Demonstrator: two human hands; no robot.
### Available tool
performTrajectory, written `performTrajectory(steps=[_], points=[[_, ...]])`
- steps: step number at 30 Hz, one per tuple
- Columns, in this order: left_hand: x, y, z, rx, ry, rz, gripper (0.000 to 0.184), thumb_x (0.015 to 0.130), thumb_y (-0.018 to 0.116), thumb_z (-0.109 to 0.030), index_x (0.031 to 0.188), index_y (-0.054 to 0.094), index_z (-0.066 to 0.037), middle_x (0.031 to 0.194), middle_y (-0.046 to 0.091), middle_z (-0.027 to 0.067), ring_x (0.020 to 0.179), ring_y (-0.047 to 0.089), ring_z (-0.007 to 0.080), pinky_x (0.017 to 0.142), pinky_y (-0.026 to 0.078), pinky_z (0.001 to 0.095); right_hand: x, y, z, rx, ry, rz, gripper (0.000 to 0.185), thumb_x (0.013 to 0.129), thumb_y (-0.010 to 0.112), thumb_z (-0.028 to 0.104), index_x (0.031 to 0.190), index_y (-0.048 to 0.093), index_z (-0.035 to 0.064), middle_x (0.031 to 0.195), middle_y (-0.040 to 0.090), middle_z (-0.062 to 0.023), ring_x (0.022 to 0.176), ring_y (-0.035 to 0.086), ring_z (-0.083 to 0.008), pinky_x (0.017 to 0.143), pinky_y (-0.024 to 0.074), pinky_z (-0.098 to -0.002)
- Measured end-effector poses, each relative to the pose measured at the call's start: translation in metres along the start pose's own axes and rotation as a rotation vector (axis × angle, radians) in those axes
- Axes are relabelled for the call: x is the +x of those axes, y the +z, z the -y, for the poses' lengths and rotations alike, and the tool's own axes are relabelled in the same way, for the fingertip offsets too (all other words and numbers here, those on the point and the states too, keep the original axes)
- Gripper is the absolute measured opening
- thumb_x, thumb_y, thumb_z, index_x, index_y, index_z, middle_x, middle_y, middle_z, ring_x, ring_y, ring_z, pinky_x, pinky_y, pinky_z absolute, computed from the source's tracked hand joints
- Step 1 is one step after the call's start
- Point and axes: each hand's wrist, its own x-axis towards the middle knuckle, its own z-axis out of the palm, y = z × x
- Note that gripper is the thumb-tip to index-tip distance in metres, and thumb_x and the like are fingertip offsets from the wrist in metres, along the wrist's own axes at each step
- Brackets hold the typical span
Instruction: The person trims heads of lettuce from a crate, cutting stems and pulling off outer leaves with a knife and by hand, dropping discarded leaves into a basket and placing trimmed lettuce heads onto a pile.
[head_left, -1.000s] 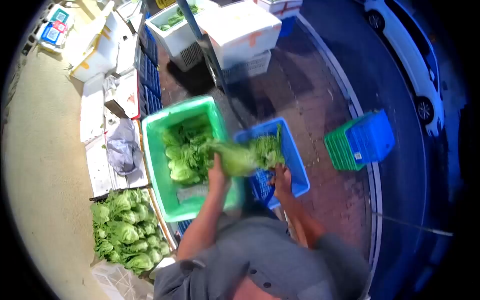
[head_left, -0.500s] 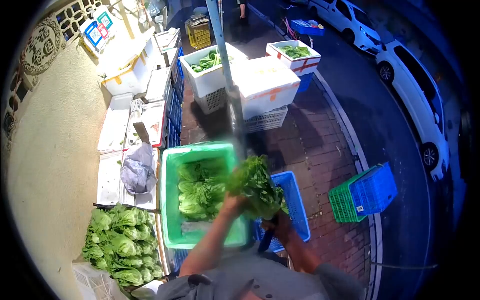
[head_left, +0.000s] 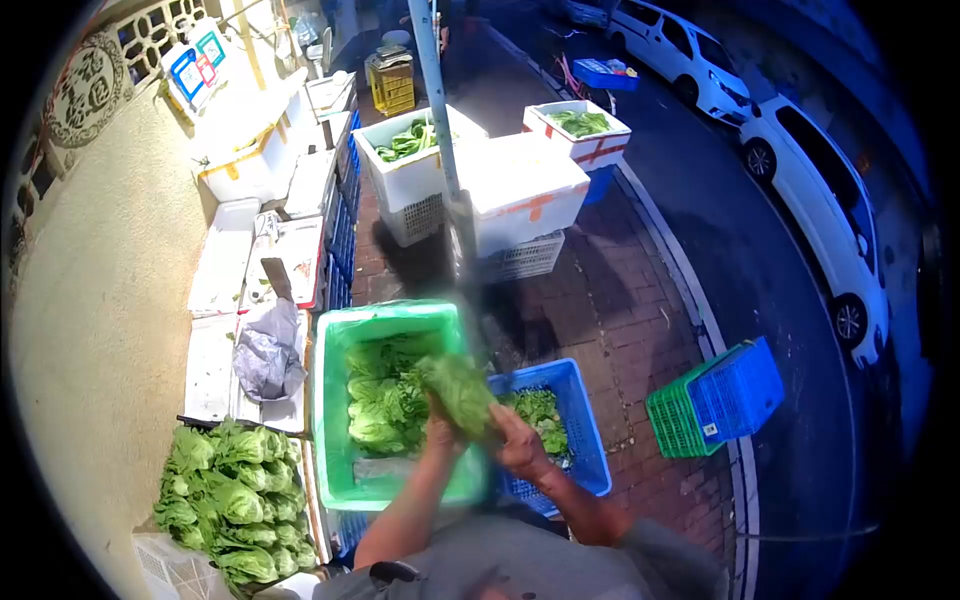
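A head of leafy green lettuce point(head_left: 458, 392) is held above the right side of the green-lined tub point(head_left: 328, 400). My left hand point(head_left: 443, 432) is closed round its near side. My right hand point(head_left: 522, 445) grips its right end, fingers closed on the leaves. Inside the tub lie several lettuce heads point(head_left: 375, 415) in rows. Just right of the tub and under my right forearm, a blue basket point(head_left: 590, 430) holds loose green leaves point(head_left: 540, 415). Whether my right hand also holds a tool cannot be made out.
Several lettuces point(head_left: 240, 500) are stacked at lower left. A grey plastic bag point(head_left: 270, 350) lies on white foam boxes point(head_left: 212, 365). A metal pole point(head_left: 440, 110) rises beyond the tub, near foam boxes of greens point(head_left: 400, 165). Green and blue crates point(head_left: 735, 395) stand by the kerb; cars point(head_left: 820, 200) are parked beyond.
The lettuce has moved left and tilted from over the blue basket to the tub's right side. My right hand has come up onto it, and the basket's leaves now show.
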Motion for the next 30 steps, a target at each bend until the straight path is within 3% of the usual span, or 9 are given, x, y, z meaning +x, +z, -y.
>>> performTrajectory(steps=[2,4,5,8,13,19,21,29,30], points=[[0.005,-0.002,0.006,-0.064,0.037,0.064,0.092,0.077,0.06,-0.074,0.145,0.041,-0.016,0.136,0.053,0.0053,0.123,0.052,0.0266,0.104,0.044,0.0451,-0.007,0.002,0.001,-0.126,-0.084,-0.015,0.061,0.085,0.069,0.009,0.14,0.045,-0.0031,0.123,0.061,-0.0159,0.102,0.064,-0.0199,0.089,0.0511,-0.0303],[0.005,0.014,-0.001,-0.145,0.067,0.159,0.092,0.077,0.057,-0.077,0.145,0.042,-0.018,0.136,0.054,0.0049,0.122,0.053,0.0261,0.102,0.046,0.0439,-0.009,0.004,-0.008,0.087,0.047,-0.054,0.059,0.085,0.068,0.009,0.139,0.047,-0.0041,0.116,0.063,-0.0168,0.092,0.065,-0.0217,0.081,0.0518,-0.0305],[0.009,0.0,0.003,-0.244,-0.009,0.031,0.091,0.077,0.051,-0.081,0.144,0.042,-0.02,0.136,0.053,0.0039,0.12,0.055,0.0237,0.1,0.049,0.0418,-0.017,0.004,-0.007,0.198,0.137,-0.061,0.058,0.085,0.067,0.01,0.138,0.047,-0.0047,0.112,0.064,-0.0172,0.088,0.066,-0.0227,0.078,0.0521,-0.0307],[0.016,-0.014,0.007,-0.249,0.005,0.056,0.072,0.089,0.047,-0.069,0.135,0.051,-0.014,0.125,0.06,0.0045,0.111,0.06,0.0215,0.094,0.052,0.0384,0.005,-0.01,0.008,0.064,0.004,-0.177,0.035,0.087,0.064,0.006,0.121,0.059,-0.0019,0.097,0.062,-0.0124,0.072,0.054,-0.0178,0.064,0.0441,-0.0301],[0.013,-0.03,0.008,-0.445,-0.039,0.079,0.056,0.095,0.05,-0.054,0.129,0.055,-0.01,0.121,0.063,0.0066,0.106,0.063,0.0229,0.091,0.054,0.0373,0.009,0.0,0.023,0.088,0.086,-0.181,0.026,0.082,0.071,0.004,0.106,0.061,-0.0019,0.101,0.056,-0.0113,0.071,0.052,-0.0181,0.063,0.0435,-0.0302],[0.008,-0.075,0.024,-0.368,0.053,-0.037,0.061,0.092,0.054,-0.057,0.132,0.054,-0.011,0.123,0.063,0.0069,0.11,0.062,0.0242,0.096,0.052,0.041,0.005,0.019,0.013,-0.022,0.04,-0.218,0.018,0.081,0.072,0.004,0.095,0.061,0.0009,0.08,0.057,-0.0117,0.064,0.054,-0.0242,0.059,0.0445,-0.0353],[0.01,-0.076,0.025,0.016,0.176,-0.101,0.053,0.098,0.042,-0.05,0.132,0.05,-0.01,0.123,0.059,0.0075,0.112,0.059,0.0228,0.096,0.05,0.0383,0.006,0.024,0.01,-0.046,0.02,-0.228,0.016,0.081,0.071,0.004,0.092,0.061,0.0013,0.08,0.058,-0.0125,0.064,0.056,-0.0269,0.059,0.0451,-0.0364],[-0.006,-0.09,0.013,-0.388,0.129,-0.137,0.073,0.088,0.052,-0.067,0.137,0.051,-0.013,0.129,0.06,0.0056,0.115,0.059,0.0252,0.102,0.048,0.0429,0.006,0.042,0.012,-0.067,0.133,-0.099,0.011,0.083,0.069,0.008,0.088,0.061,0.0014,0.08,0.059,-0.0141,0.068,0.058,-0.0311,0.061,0.0457,-0.0391],[-0.003,-0.105,0.018,0.006,0.217,-0.168,0.072,0.088,0.051,-0.067,0.137,0.051,-0.014,0.129,0.06,0.0053,0.116,0.059,0.0249,0.103,0.047,0.0428,0.007,0.044,0.014,-0.083,0.126,-0.081,0.011,0.084,0.068,0.008,0.088,0.061,0.0013,0.079,0.059,-0.0142,0.068,0.058,-0.0308,0.061,0.0458,-0.0394]])
